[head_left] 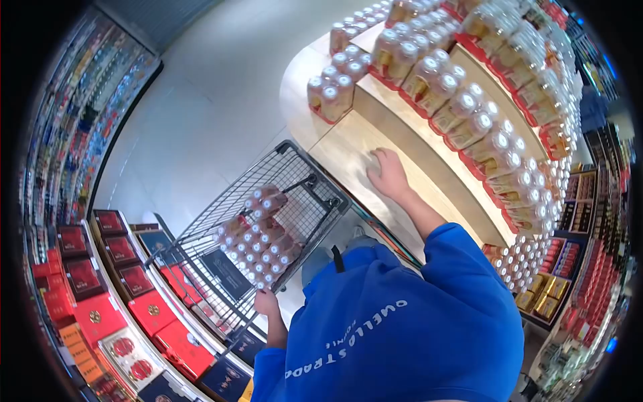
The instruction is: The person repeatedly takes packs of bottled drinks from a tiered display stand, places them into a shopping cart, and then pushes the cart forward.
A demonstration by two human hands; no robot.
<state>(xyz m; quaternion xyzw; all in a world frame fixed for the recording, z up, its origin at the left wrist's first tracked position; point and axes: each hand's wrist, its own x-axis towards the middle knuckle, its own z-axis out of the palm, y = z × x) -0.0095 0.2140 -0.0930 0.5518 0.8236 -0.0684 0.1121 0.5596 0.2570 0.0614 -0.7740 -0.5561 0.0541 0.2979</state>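
A grey wire shopping cart (221, 175) stands to my left on the floor. Inside it are packs of bottles (261, 244) with white caps. My left hand (266, 303) is closed at the cart's near side rim, close beside the nearest bottle caps; the exact grip is partly hidden. Over a bare stretch of the pale wooden display shelf (341, 144) is my right hand (390, 174), its fingers apart and nothing in it. Shrink-wrapped bottle packs (331, 96) with red bases stand on the shelf beyond that hand.
More bottle packs (469, 117) rise in curved tiers on the right. Red gift boxes (100, 315) and dark boxes line a low display along the cart's left side. A tall stocked shelf (87, 100) runs along the far left. Pale floor (201, 87) lies beyond the cart.
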